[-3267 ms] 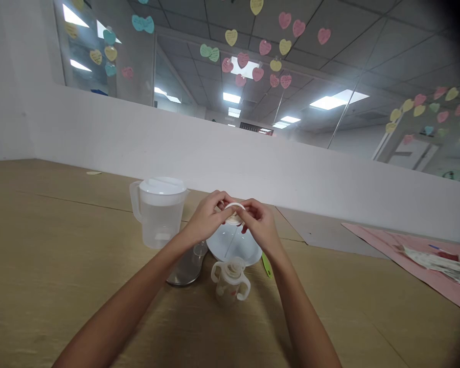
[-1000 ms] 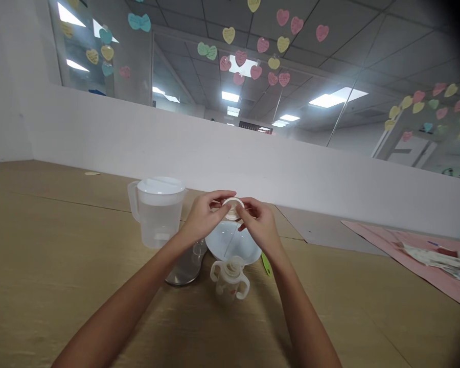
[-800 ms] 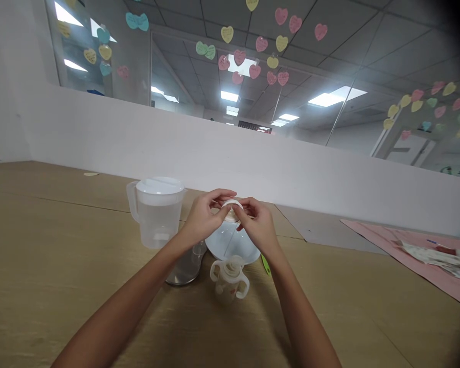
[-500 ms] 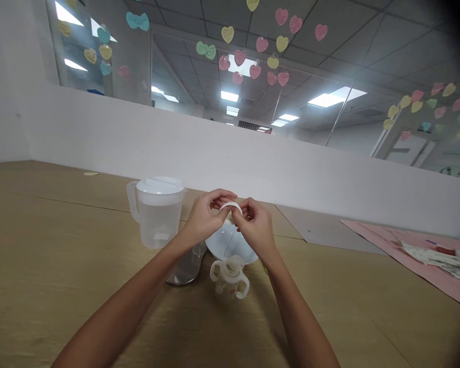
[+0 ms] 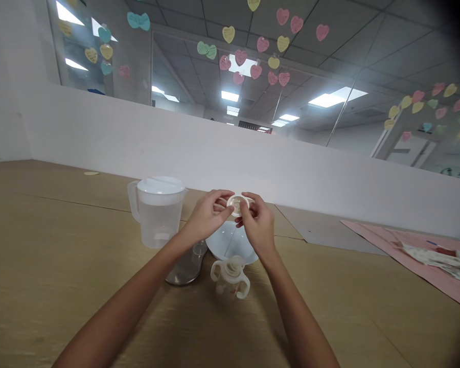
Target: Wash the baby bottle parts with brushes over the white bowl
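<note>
Over a pale bowl (image 5: 230,244), both of my hands hold a round white bottle collar (image 5: 229,209) with a translucent centre that looks like a teat. Its hollow side faces me. My left hand (image 5: 207,214) grips the left rim between thumb and fingers. On the right, my right hand (image 5: 258,220) has its thumb at the centre and its fingers around the edge. Below them a clear baby bottle (image 5: 227,286) with two white handles stands upright on the table, its neck uncovered.
A lidded clear jug (image 5: 159,220) with liquid stands to the left. Beside the bowl lies a shiny metal tray (image 5: 184,269) with a small clear item on it. A pink cloth (image 5: 391,240) with several things lies far right. The white wall (image 5: 214,153) rises behind the table.
The collar has turned from nearly edge-on to facing me, showing its translucent centre. My right thumb now rests over that centre, and my fingers have shifted around the rim.
</note>
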Demonstrator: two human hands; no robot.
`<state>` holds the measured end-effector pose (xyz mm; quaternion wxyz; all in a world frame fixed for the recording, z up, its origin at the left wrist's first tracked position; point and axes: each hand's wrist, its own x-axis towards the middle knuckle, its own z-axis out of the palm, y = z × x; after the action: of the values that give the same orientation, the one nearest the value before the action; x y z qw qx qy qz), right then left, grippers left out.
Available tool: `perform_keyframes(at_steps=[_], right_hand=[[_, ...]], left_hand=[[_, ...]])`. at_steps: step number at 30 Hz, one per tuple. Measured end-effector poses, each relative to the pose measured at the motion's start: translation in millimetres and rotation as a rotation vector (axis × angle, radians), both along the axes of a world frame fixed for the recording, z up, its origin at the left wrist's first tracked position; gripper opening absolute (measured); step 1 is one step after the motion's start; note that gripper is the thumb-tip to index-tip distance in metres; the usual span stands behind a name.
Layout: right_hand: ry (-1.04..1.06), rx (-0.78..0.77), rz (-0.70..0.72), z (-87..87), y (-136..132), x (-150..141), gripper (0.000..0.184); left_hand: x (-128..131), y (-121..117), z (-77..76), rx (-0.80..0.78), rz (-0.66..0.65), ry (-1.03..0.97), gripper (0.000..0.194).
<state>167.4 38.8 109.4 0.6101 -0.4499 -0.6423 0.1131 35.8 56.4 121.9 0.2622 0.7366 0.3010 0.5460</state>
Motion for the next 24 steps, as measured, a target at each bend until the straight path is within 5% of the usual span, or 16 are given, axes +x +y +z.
perform_keyframes(at_steps=[9,24], right_hand=[[-0.208,-0.015,-0.074,4.6,-1.2,6.6,0.029],[-0.237,0.085,-0.099,1.7,1.1,1.6,0.014]], left_hand=[[-0.2,3.7,-3.8,0.06,0.035,-0.042,0.022],[1.6,3.2,-6.8,0.181,0.009,0.009,0.025]])
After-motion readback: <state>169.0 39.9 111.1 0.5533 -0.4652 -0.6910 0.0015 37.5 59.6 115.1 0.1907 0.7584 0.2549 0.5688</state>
